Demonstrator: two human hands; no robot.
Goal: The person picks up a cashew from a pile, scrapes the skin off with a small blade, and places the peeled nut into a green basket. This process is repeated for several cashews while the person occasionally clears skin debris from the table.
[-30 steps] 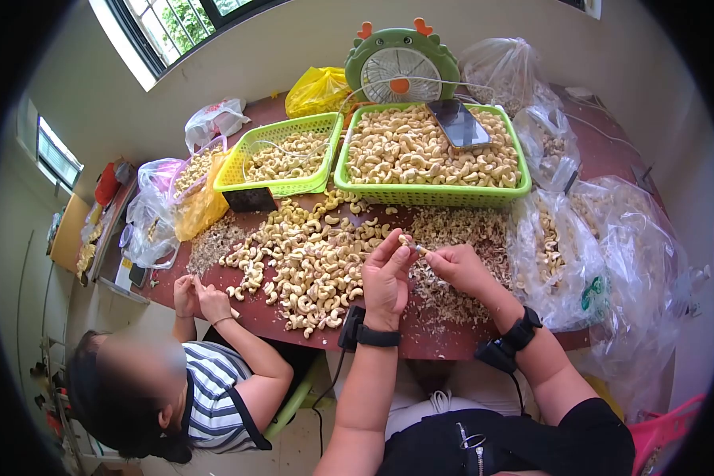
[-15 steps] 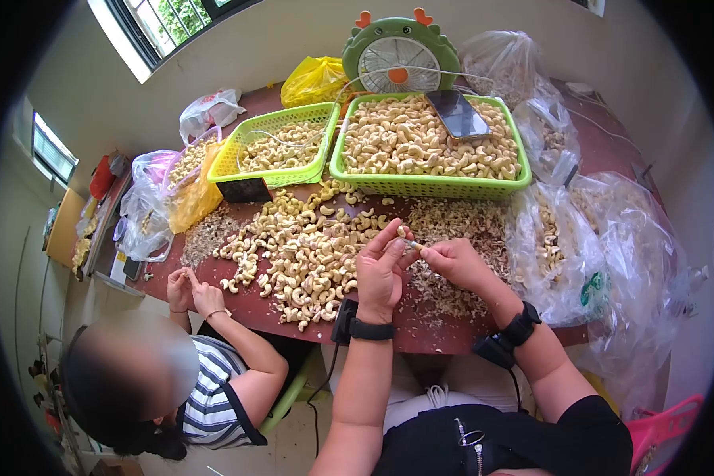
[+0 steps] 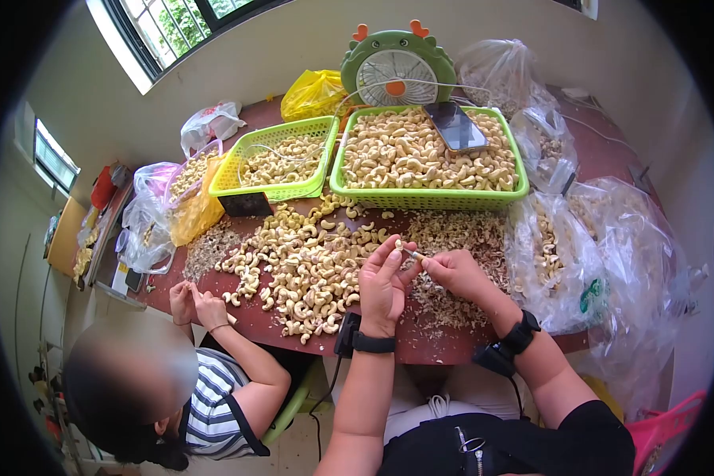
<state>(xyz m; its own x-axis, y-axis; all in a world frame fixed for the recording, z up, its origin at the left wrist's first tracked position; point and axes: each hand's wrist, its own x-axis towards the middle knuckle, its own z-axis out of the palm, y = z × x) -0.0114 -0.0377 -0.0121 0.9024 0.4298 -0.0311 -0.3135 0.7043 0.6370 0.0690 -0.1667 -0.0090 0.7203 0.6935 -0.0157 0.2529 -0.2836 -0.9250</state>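
My left hand pinches a cashew between thumb and fingertips, above the table's near part. Closed around the handle of a small metal-tipped tool, my right hand is just to the right, with the tip at the cashew. Left of my hands lies a large pile of cashews. Behind and below my right hand, peeled skins are scattered on the dark red table.
At the back stand a green basket full of cashews with a phone on it, a smaller basket and a fan. Plastic bags lie right. A co-worker sits left, both hands over the table edge.
The view has shifted, so the table appears slightly lower. The tool's metal tip now shows more clearly beside the cashew. The co-worker's hands have moved slightly.
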